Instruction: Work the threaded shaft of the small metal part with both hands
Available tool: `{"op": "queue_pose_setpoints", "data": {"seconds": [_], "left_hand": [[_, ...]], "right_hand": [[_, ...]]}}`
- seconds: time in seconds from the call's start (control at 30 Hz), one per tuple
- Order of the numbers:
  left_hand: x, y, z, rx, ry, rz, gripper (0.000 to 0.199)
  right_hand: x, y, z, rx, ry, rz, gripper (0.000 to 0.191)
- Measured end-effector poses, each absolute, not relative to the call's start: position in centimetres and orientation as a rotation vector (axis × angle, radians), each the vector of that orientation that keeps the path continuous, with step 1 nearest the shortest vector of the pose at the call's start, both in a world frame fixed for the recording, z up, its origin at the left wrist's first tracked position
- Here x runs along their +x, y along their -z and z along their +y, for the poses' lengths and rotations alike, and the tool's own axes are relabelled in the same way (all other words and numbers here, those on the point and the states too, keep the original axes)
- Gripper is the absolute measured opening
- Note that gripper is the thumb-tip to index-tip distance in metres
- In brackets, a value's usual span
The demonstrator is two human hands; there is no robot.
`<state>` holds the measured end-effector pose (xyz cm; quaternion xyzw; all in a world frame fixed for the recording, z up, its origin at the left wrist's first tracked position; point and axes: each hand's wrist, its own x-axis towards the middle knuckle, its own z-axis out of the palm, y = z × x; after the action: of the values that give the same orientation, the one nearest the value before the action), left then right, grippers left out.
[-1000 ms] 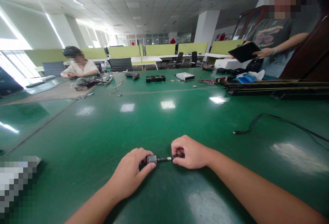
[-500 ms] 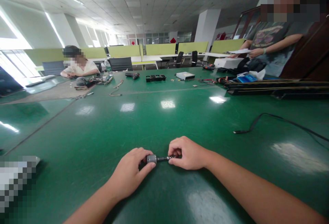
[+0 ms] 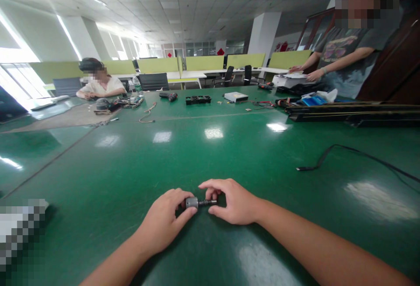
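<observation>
My left hand is closed around a grey metal cylinder, thumb on the near side and fingers on the far side. A thin shaft sticks out of the cylinder toward the right, lying level just over the green table. Around the shaft sits a small dark coil spring, close to the cylinder. My right hand is open at the shaft's free end. Its index finger stretches out above the shaft and the thumb lies below, both apart from it; the other fingers are curled.
A black cable lies to the right. Beyond are a power drill, a black part, a silver box and long black bars. One person sits back left; another stands back right.
The spring has moved left along the shaft toward the cylinder. My right hand has let go of it and opened its fingers. The standing person's hands have lowered onto the white box.
</observation>
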<state>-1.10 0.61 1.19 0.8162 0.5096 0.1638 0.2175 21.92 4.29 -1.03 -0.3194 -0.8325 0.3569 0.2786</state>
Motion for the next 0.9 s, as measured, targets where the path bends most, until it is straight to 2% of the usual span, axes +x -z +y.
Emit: {"op": "queue_pose_setpoints", "data": {"seconds": [0.47,0.6,0.9], "left_hand": [[-1.25,-0.94,0.65,2.261,-0.449,1.446,0.02],[-1.24,-0.92,0.57,2.271,-0.472,1.425,0.027],[-1.19,-1.08,0.72,2.247,-0.487,1.405,0.027]], "right_hand": [[21.63,0.99,4.67,-0.893,-0.796,-2.318,0.019],[21.54,1.06,4.75,-0.902,-0.792,-2.322,0.017],[21.6,0.91,4.71,-0.885,-0.8,-2.335,0.016]]}}
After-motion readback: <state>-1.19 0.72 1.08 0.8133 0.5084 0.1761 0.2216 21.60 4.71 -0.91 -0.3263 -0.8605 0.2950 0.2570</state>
